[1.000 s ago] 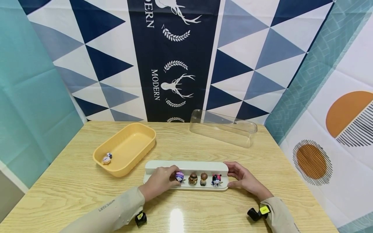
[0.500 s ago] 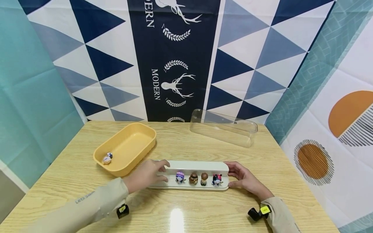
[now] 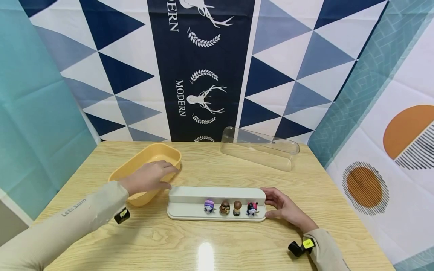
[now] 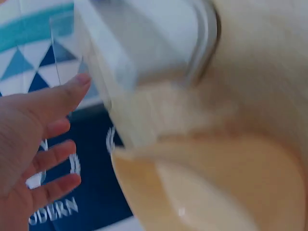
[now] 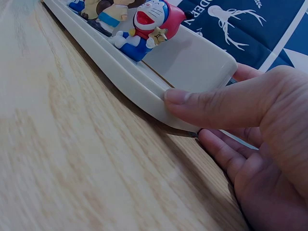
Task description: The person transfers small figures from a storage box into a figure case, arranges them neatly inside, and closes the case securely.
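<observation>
wall cloth (image 3: 205, 56): "MODERN", upper copy cropped; left sleeve (image 3: 68, 222): "Let's", next word unclear

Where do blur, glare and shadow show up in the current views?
Head view: a bright glare patch on the table, a soft shadow below the left sleeve; left wrist view: white stand and yellow tray blurred, left hand clearer; right wrist view: right hand fairly sharp, dark shadow along the stand's lower edge.

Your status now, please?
Left hand empty, near yellow oblong tray. Right hand holds long white stand. Four painted figurines aboard. Transparent oblong box behind, not obstructing.
</observation>
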A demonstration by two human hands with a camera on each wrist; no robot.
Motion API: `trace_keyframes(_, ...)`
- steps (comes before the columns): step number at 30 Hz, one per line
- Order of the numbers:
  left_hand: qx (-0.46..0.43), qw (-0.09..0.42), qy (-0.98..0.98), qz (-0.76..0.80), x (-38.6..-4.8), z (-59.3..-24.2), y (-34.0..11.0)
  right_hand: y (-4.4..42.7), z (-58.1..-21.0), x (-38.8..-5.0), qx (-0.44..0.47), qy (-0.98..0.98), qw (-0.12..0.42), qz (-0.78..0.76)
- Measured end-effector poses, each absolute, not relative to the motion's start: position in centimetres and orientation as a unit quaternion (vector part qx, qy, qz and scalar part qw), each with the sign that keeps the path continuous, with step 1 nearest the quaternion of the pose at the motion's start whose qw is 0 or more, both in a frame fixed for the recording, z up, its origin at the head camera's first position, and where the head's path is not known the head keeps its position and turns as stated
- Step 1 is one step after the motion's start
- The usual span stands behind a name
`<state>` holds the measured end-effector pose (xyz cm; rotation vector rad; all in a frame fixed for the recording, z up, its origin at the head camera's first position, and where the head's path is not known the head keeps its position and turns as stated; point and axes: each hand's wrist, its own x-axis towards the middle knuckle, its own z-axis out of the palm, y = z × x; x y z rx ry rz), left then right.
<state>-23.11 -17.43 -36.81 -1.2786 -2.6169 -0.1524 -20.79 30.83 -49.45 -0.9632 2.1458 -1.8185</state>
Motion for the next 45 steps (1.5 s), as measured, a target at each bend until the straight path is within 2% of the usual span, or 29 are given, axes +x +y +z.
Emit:
trace_keyframes(7,-0.448,0.071,-0.891,0.025,-25.8,-35.8,-20.5,30.9,-49.4,-20.8,-0.319,0.72,0.087,-0.611)
trace_keyframes(16,-0.405,-0.039,-0.908,0.099,-27.8,-36.1,-24.4,30.9,-49.6,-20.8,-0.33,0.71,0.087,-0.616)
trace_keyframes(20,-0.393,-0.07,-0.908,0.126,-28.4,-36.7,-25.9,30.8,-49.6,-20.8,-0.333,0.709,0.086,-0.616)
trace_keyframes(32,-0.42,-0.048,-0.892,0.161,-28.5,-37.7,-28.3,30.8,-49.4,-20.7,-0.332,0.712,0.085,-0.613)
trace_keyframes(45,-0.436,-0.069,-0.864,0.242,-28.5,-37.5,-29.2,30.9,-49.4,-20.7,-0.33,0.713,0.084,-0.613)
